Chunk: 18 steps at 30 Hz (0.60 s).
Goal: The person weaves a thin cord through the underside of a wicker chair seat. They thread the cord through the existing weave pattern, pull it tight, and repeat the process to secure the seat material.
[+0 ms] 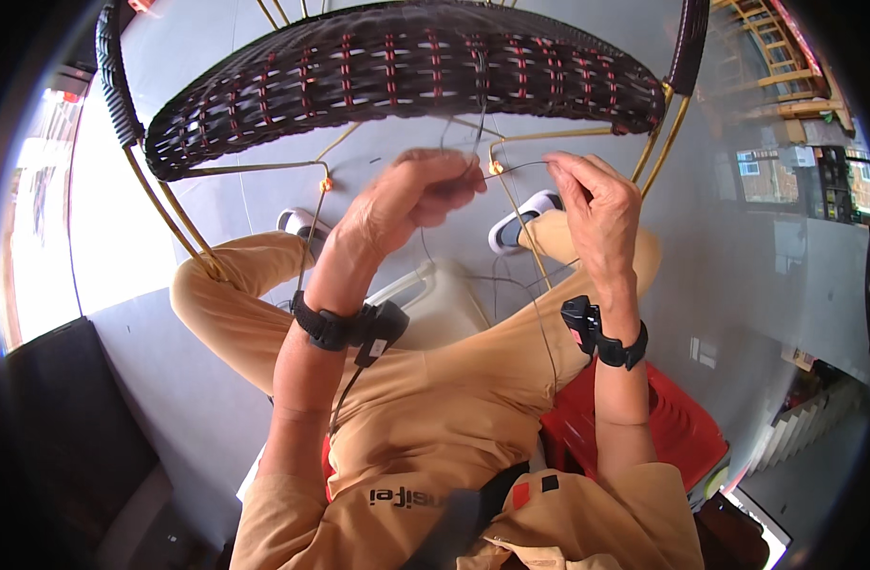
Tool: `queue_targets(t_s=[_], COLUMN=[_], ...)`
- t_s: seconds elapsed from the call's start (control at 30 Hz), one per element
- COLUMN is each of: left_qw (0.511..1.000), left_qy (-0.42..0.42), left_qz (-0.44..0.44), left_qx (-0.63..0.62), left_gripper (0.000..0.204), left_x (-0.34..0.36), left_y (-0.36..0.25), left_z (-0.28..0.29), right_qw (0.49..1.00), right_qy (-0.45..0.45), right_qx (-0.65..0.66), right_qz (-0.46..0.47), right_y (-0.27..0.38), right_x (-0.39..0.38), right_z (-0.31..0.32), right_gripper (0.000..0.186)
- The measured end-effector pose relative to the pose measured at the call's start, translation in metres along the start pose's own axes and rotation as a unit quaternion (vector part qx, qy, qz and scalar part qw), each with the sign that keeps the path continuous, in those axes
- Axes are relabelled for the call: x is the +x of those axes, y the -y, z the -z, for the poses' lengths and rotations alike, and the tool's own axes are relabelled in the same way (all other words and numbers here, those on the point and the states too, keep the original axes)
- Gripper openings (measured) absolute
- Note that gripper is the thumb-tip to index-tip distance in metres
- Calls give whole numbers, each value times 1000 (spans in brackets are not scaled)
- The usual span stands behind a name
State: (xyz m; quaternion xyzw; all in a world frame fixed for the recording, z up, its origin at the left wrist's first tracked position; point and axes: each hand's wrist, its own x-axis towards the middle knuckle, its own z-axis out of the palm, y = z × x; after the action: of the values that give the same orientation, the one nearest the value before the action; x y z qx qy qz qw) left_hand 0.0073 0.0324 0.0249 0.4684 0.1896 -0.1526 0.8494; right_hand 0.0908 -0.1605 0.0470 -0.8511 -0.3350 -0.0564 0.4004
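A dark brown woven panel (406, 71) with red and pale flecks curves across the top of the head view, set in a gold metal frame (558, 135). From its lower edge a thin dark strand (513, 170) hangs down to my left hand (406, 199). That hand is closed on the strand just below the panel, its fingertips slightly blurred. To the right, my right hand (601, 204) pinches the strand between thumb and fingers. A short stretch of it runs between the two hands, and loose lengths trail over my lap.
Gold legs of the frame stand on both sides of my knees. Beneath my arms is a pale plastic stool (430, 304). A red plastic stool (663, 427) sits at my right side. Wooden furniture (772, 47) stands at the far right, and a dark panel (69, 418) at the left.
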Motion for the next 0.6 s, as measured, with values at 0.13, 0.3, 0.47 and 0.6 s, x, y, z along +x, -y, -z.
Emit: queue_targets(t_s=[0.13, 0.3, 0.47, 0.6], left_qw=[989, 975, 944, 927], left_qy=[75, -107, -189, -86], left_qz=[-37, -163, -247, -260], left_qx=[-124, -103, -109, -255], left_gripper=[25, 16, 13, 11], left_x=[5, -1, -7, -2], left_y=[13, 25, 33, 45], left_z=[8, -2, -20, -20], right_qw=[997, 982, 972, 975], right_qy=[-20, -124, -85, 2], right_qx=[-75, -40, -12, -115], right_qz=[10, 133, 219, 191], right_y=[-3, 36, 69, 72], right_x=[14, 12, 20, 30], right_z=[-14, -8, -23, -33], right_gripper=[11, 17, 22, 10])
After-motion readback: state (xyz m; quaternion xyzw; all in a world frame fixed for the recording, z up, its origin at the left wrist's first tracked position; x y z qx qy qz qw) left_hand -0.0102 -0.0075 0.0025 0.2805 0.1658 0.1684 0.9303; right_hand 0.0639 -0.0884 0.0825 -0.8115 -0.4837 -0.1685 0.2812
